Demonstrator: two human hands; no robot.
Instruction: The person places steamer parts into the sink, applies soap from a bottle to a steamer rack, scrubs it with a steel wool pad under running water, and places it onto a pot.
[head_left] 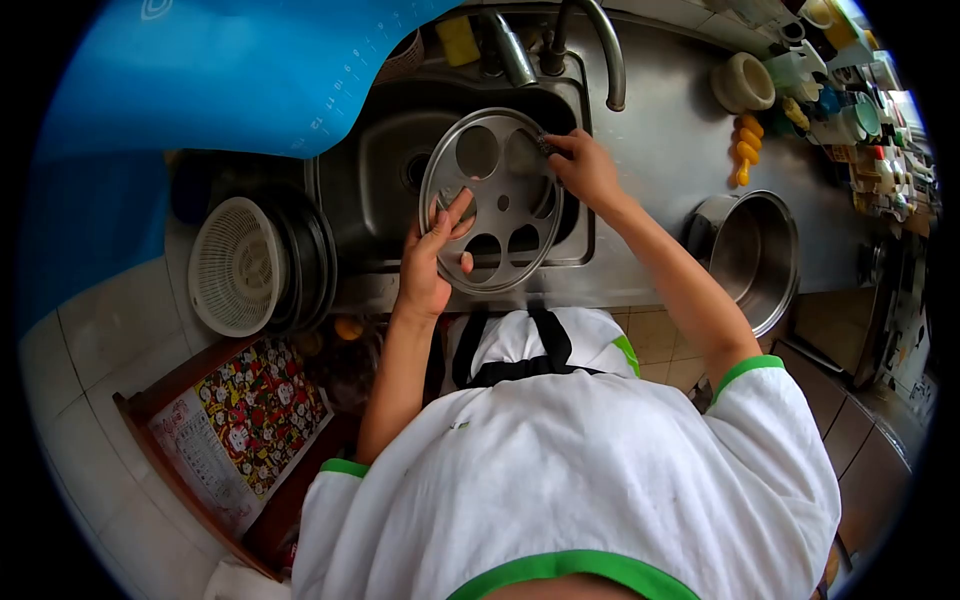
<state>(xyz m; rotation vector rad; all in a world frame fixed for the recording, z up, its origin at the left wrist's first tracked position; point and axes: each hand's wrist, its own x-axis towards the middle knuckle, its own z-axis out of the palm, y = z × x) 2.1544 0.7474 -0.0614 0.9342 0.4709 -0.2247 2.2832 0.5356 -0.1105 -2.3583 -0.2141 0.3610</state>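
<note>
A round metal steamer rack (502,181) with several large round holes is held tilted over the sink (372,165). My left hand (430,262) grips it at the lower left, the thumb on its face and some fingers showing through the holes. At the upper right rim my right hand (585,172) is closed on a small dark steel wool scrubber (546,144), pressed against the rack. Most of the scrubber is hidden by the fingers.
A faucet (612,75) and a yellow sponge (458,41) are behind the sink. A deep steel pot (755,265) and a stone mortar (743,83) stand right. A white basket (235,268) leans left beside dark pans. A blue sheet (230,75) hangs at upper left.
</note>
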